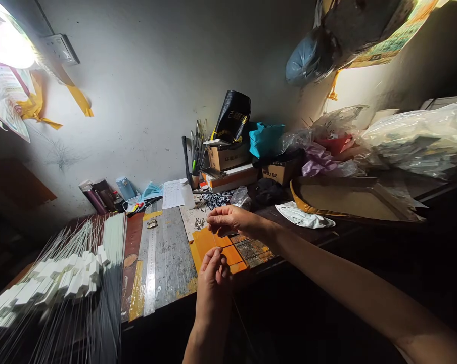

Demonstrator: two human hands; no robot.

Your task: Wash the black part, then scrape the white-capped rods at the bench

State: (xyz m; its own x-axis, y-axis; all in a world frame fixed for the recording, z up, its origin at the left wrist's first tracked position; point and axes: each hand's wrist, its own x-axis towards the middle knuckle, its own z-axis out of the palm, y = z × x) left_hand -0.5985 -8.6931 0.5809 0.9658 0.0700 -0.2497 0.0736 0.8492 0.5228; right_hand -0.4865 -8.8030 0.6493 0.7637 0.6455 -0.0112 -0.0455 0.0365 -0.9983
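Note:
My left hand [215, 270] is closed, its thumb and forefinger pinching a thin pale strand [214, 238]. The strand rises from there to my right hand [230, 221], also closed in a pinch on it. Below my left wrist a faint length of it trails down past the table edge. Both hands are over an orange sheet [206, 241] at the front of the worktable. Thin dark lines cross the sheet's right part. What the strand is made of I cannot make out.
Bundles of thin pale rods [113, 237] with white blocks [73, 275] lie at the left. A steel ruler [150, 268] lies along the table. Behind stand a white bottle [186, 194], brushes and boxes [228, 156]. A shallow cardboard tray [342, 197] and white cloth [302, 215] sit right.

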